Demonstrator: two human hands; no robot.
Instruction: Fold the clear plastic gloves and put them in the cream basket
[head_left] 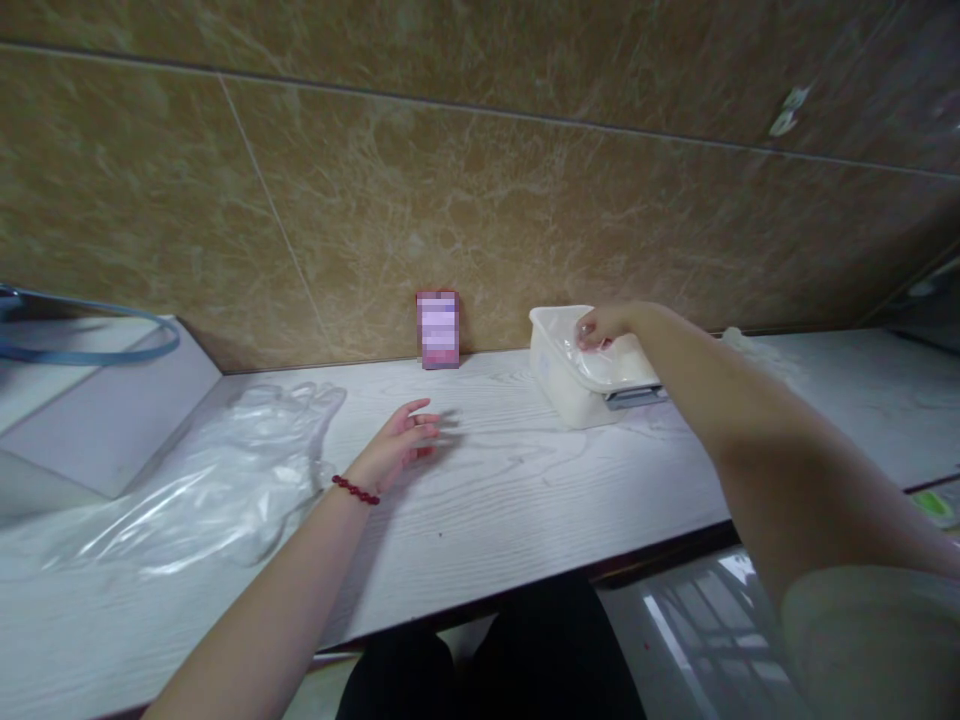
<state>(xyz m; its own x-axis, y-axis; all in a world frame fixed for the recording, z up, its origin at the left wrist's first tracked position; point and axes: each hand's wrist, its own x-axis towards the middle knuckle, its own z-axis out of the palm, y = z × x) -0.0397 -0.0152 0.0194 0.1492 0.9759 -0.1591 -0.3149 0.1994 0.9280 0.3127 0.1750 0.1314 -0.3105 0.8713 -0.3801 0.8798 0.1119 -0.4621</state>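
My left hand (405,437) is over the middle of the white wood-grain table, fingers apart and holding nothing. A dark red bead bracelet (355,490) circles that wrist. To the right, my right hand (598,328) reaches over the top of a white plastic box (562,385) with a grey latch (634,398) at its front. Its fingers are curled together at the box's glossy, see-through top. Whatever they pinch, if anything, is too small to make out. Clear crinkled plastic (225,475), with glove-like finger shapes at its far end, lies left of my left hand.
A phone-like rectangle with a blurred-out screen (440,330) leans against the brown marbled wall (465,200). A white box (112,400) with a blue band (97,352) stands far left. Pale crumpled material (750,350) lies behind my right forearm. The table's front edge (525,590) is near my legs.
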